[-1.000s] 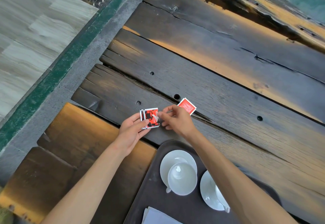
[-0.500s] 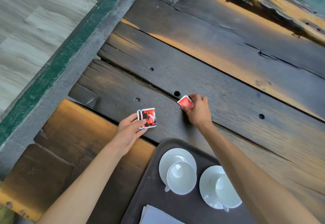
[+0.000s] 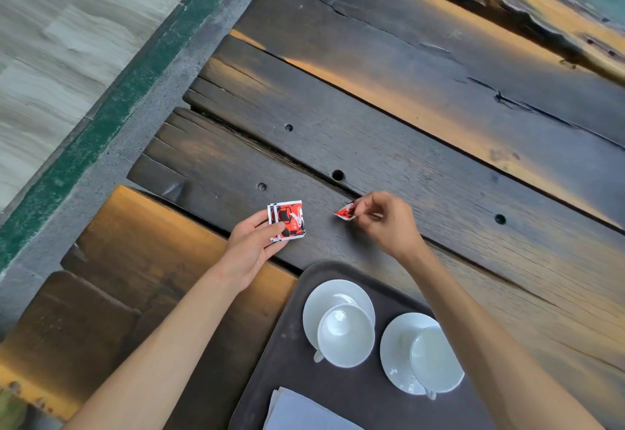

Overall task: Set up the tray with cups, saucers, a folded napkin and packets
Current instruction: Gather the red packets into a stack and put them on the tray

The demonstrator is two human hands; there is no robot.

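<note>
Left hand (image 3: pixel 252 247) over the near plank of the dark wooden table (image 3: pixel 422 145), thumb and fingers clamped on a small stack of red, black and white packets (image 3: pixel 287 220), held flat, face up; at least 2 edges visible in the stack, exact count unclear. Right hand (image 3: pixel 385 223) just beside it to the right, fingertips pinched together on 1 more red packet (image 3: pixel 345 211), tilted, only a corner showing past the fingers. The 2 hands apart, neither packet lot touching the other.

Near the bottom edge, a dark brown tray (image 3: pixel 287 345) on the table, below both hands. On the tray, 2 white saucers side by side, left saucer (image 3: pixel 333 294) and right saucer (image 3: pixel 395 348), each bearing a white cup: left cup (image 3: pixel 345 335) with handle toward the lower left, right cup (image 3: pixel 436 358) partly hidden by the right forearm. At the tray's near edge, a folded pale napkin (image 3: pixel 297 412), cut off by the frame. To the left of the table, a lower wooden bench (image 3: pixel 111 281) and tiled floor (image 3: pixel 50 41).
</note>
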